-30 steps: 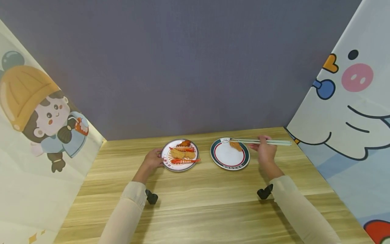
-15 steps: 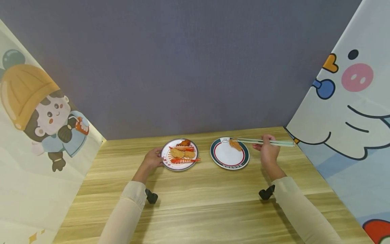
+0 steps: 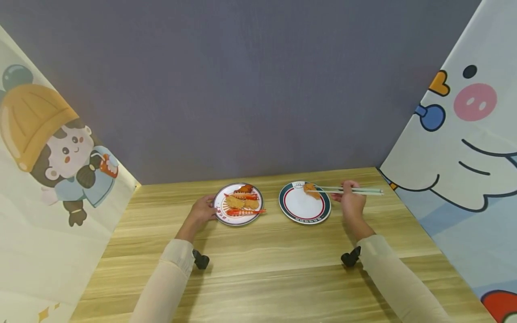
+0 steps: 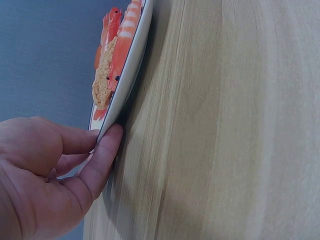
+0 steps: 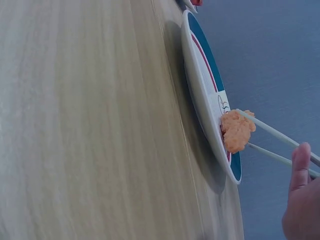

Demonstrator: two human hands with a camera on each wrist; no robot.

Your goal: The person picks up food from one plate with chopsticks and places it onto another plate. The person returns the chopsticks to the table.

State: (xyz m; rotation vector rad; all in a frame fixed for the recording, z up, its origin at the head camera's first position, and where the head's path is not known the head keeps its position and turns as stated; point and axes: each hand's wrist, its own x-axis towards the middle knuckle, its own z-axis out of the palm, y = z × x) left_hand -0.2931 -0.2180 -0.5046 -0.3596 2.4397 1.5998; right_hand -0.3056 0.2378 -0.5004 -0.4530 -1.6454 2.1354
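My left hand point(image 3: 203, 209) pinches the left rim of a white plate point(image 3: 220, 202), thumb above and fingers beneath, as the left wrist view shows. On that plate lie two red-and-white shrimps point(image 4: 123, 47), breaded pieces point(image 3: 235, 202) and a darker brown fried piece point(image 3: 244, 189). My right hand point(image 3: 352, 200) holds a pair of pale green chopsticks point(image 3: 365, 191). Their tips lie at either side of an orange-brown fried chicken piece point(image 5: 237, 131) on the green-rimmed plate point(image 3: 304, 207). Whether the tips squeeze it, I cannot tell.
Both plates stand side by side near the back of the wood-grain table point(image 3: 258, 269), a gap between them. A grey panel point(image 3: 258, 89) rises behind the table. Cartoon-printed panels point(image 3: 81, 170) flank it on both sides.
My right hand shifted slightly right, then back left. The chopstick tips, close together before, are now spread at the fried chicken piece. My left hand and its plate have stayed put.
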